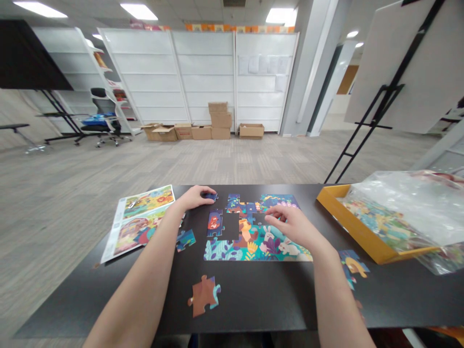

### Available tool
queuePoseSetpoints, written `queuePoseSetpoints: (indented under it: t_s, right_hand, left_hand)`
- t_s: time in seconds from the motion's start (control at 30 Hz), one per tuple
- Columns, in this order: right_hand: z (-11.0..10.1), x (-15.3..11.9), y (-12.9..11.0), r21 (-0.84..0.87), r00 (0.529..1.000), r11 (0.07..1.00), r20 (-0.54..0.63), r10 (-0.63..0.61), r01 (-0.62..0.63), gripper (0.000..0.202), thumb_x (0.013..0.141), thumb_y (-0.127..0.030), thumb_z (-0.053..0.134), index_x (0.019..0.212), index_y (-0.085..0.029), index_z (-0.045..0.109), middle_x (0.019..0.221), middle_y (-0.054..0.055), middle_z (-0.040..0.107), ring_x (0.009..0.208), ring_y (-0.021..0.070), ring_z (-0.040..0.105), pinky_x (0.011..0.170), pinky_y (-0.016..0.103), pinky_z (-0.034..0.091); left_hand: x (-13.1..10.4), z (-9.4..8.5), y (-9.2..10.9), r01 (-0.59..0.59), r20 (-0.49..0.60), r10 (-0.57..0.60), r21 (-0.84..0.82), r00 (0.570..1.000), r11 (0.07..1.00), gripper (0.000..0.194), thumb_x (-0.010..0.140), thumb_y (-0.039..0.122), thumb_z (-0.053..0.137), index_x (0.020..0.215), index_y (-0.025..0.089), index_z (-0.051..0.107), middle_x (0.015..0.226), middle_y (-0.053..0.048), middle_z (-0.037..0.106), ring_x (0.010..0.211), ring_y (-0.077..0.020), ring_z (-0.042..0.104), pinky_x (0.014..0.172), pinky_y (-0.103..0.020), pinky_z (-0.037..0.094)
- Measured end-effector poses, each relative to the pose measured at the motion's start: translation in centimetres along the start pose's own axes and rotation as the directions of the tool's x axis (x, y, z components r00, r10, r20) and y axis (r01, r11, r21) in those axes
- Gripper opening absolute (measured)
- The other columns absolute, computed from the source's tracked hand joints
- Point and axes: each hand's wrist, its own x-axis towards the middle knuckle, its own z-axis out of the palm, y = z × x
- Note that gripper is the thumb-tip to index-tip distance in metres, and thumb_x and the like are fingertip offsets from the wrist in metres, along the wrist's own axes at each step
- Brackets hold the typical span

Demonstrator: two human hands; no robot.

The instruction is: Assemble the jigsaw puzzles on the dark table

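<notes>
Passage: open black tabletop point(268, 297), near side of jigsaw puzzle point(261, 249). Obstacles: brown puzzle piece point(203, 296), left; yellow box point(348, 220), right.

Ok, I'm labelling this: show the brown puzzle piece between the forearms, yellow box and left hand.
Brown puzzle piece point(203, 296), head view: its brown middle.
Yellow box point(352, 225), head view: its left wall.
Left hand point(195, 197), head view: its back.
</notes>
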Motion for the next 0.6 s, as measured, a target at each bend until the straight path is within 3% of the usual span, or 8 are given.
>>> queuePoseSetpoints:
  t_s: [0.2, 0.4, 0.6]
  right_hand:
    - [-0.4, 0.0, -0.4, -0.017, 1.000, 1.000, -0.013, 0.000, 0.000, 0.026, 0.087, -0.040, 0.057, 0.090, -0.019, 0.074, 0.074, 0.004, 0.071, 0.063, 0.0169, 0.059, 0.060, 0.030, 0.046]
    - [-0.6, 0.0, -0.4, -0.028, 0.999, 0.999, -0.031, 0.020, -0.021, 0.030, 0.085, -0.043, 0.057, 0.089, -0.018, 0.074, 0.065, 0.003, 0.066, 0.059, 0.0171, 0.056, 0.056, 0.029, 0.043]
    - [-0.6, 0.0, 0.0, -0.050, 1.000, 0.999, -0.030, 0.003, -0.004, 0.033, 0.086, -0.046, 0.056, 0.089, -0.019, 0.075, 0.068, 0.003, 0.069, 0.062, 0.0184, 0.060, 0.059, 0.031, 0.046]
  left_hand:
    - [-1.9, -2.7, 1.0, 0.057, -0.096, -0.055, 0.019, 0.994, 0.998, 0.050, 0.067, 0.051, 0.075, 0.107, 0.021, 0.077, 0.117, -0.008, 0.076, 0.112, -0.0279, 0.067, 0.097, -0.038, 0.053]
    - [-7.8, -7.5, 2.0, 0.126, -0.058, -0.117, 0.205, 0.991, 0.971, 0.039, 0.070, 0.047, 0.071, 0.101, 0.024, 0.079, 0.103, -0.005, 0.079, 0.098, -0.0266, 0.071, 0.094, -0.034, 0.052]
    - [-11.2, -7.7, 2.2, 0.170, 0.008, -0.180, 0.285, 0.984, 0.943, 0.038, 0.062, 0.042, 0.074, 0.096, 0.026, 0.079, 0.110, -0.005, 0.077, 0.107, -0.0301, 0.069, 0.095, -0.033, 0.051]
